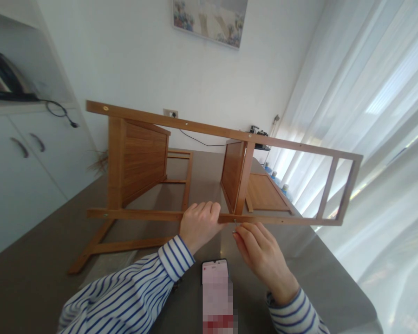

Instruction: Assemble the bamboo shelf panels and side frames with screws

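Observation:
A brown wooden shelf frame [209,128] lies on its side, with two slatted shelf panels between its long rails. My left hand [201,222] is wrapped around the near rail [146,215], left of the middle shelf panel [234,174]. Just right of it, my right hand [259,246] pinches a thin metal hex key [234,228] against the rail, by the joint with that panel. The fingers cover most of the key. Farther left stands the larger shelf panel [144,162], fixed between the rails.
A phone [216,287] with a lit screen lies on the grey table [334,287] between my forearms. Another wooden panel [268,192] lies behind the frame at right. A wooden leg frame [132,245] lies beneath on the left. Sheer curtains [379,116] hang at right.

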Available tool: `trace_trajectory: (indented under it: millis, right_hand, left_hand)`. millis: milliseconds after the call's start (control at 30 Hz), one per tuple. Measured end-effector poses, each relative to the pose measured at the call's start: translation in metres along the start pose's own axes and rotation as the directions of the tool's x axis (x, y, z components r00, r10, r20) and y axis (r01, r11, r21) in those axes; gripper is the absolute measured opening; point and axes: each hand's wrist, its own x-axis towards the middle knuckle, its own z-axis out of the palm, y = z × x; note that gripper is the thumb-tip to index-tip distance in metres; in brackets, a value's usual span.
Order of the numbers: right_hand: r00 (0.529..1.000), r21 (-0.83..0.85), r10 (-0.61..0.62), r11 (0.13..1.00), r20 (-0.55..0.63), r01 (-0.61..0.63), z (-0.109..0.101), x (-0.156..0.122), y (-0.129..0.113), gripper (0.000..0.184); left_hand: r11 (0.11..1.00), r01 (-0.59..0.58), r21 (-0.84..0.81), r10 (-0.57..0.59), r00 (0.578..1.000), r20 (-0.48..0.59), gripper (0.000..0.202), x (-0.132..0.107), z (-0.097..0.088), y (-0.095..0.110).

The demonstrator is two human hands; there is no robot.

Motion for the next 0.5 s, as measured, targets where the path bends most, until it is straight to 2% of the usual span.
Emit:
trace_trajectory:
  millis: [133,233,300,400,467,500]
  right_hand:
    - [0.993,0.073,0.088,0.994,-0.084,-0.082,0.008,-0.003,-0.002,0.019]
    - [0.967,0.157,0.224,0.966,-0.122,-0.204,0.013,-0.005,-0.006,0.023]
    - [0.918,0.262,0.380,0.903,-0.111,-0.342,0.017,-0.006,-0.011,0.021]
    - [0.813,0.463,0.582,0.724,-0.010,-0.512,0.022,-0.009,-0.018,0.017]
    - [0.782,0.539,0.622,0.643,0.047,-0.544,0.024,-0.012,-0.019,0.018]
    - [0.788,0.545,0.612,0.643,0.057,-0.538,0.024,-0.014,-0.018,0.019]
  left_hand:
    - [1.000,0.000,0.000,0.000,1.000,0.002,0.042,-0.001,0.001,0.000]
    - [1.000,0.002,0.003,-0.002,1.000,0.006,0.042,-0.001,0.001,0.000]
    - [1.000,-0.003,0.005,0.003,1.000,0.004,0.043,-0.001,0.001,0.000]
    - [1.000,-0.012,0.008,0.012,1.000,-0.009,0.043,0.000,0.000,0.000]
    - [1.000,-0.014,0.012,0.015,1.000,-0.017,0.044,0.000,0.000,-0.001]
    - [1.000,-0.015,0.014,0.015,1.000,-0.020,0.044,0.000,0.000,-0.001]
